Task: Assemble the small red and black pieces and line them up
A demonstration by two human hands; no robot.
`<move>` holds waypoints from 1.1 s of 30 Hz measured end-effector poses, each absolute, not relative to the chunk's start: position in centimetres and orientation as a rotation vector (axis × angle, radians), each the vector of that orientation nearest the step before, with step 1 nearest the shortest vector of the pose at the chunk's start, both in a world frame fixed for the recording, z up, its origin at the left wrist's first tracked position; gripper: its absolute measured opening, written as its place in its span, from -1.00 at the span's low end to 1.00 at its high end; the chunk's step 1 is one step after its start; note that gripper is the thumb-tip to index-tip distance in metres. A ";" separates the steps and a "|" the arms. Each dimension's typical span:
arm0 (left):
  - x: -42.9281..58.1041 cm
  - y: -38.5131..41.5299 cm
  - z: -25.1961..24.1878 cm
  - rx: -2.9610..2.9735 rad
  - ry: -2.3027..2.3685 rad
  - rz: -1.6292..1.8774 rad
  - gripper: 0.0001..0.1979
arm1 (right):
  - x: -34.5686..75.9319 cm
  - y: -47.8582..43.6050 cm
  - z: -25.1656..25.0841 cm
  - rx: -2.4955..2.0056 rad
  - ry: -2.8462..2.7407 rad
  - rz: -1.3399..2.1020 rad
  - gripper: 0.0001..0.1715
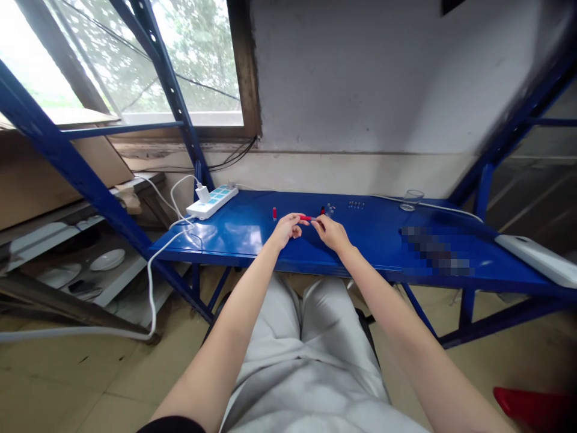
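Note:
A slim red pen-like object (306,218) is held level between my two hands, above the blue table (252,243). My left hand (287,231) pinches its left end, and the fingers of my right hand (332,233) close on its right end, which looks darker. Its exact kind is too small to make out. To the left of my left hand stands a small red piece (274,213). Just behind my right hand are a small red-and-black piece (323,210) and a few clear bits (330,210). Several tiny pieces (356,205) lie in rows farther back.
A white power strip (214,201) with a plug and cable sits at the table's back left. On the right are a clear glass (412,200), a pixelated dark item (435,249) and a white flat object (538,258). Blue frame posts (85,162) flank the table.

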State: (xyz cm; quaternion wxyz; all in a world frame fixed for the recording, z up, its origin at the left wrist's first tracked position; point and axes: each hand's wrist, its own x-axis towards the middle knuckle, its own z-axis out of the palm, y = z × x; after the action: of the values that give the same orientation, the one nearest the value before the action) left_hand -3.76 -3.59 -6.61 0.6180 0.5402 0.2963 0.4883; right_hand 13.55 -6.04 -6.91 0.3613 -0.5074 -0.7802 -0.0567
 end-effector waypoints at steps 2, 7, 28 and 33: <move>-3.7 -3.6 -6.7 1.251 0.662 1.081 -0.80 | 13.6 -5.9 -7.0 -1.338 -2.005 -0.150 -0.62; -3.6 -3.4 -7.0 1.281 0.680 1.012 -0.79 | 13.6 -5.9 -7.0 -1.359 -2.009 -0.160 -0.63; -3.6 -3.1 -7.4 1.264 0.786 1.111 -0.79 | 13.6 -6.1 -7.2 -1.207 -2.064 -0.156 -0.63; -3.6 -3.2 -7.3 1.269 0.804 1.140 -0.81 | 13.6 -5.7 -7.5 -1.220 -2.058 -0.193 -0.65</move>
State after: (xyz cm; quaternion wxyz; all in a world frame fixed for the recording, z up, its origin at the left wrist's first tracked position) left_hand -3.59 -3.18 -7.28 0.5873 0.5444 0.3452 0.4894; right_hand 13.63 -5.67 -7.52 0.3622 -0.4736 -0.7993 -0.0751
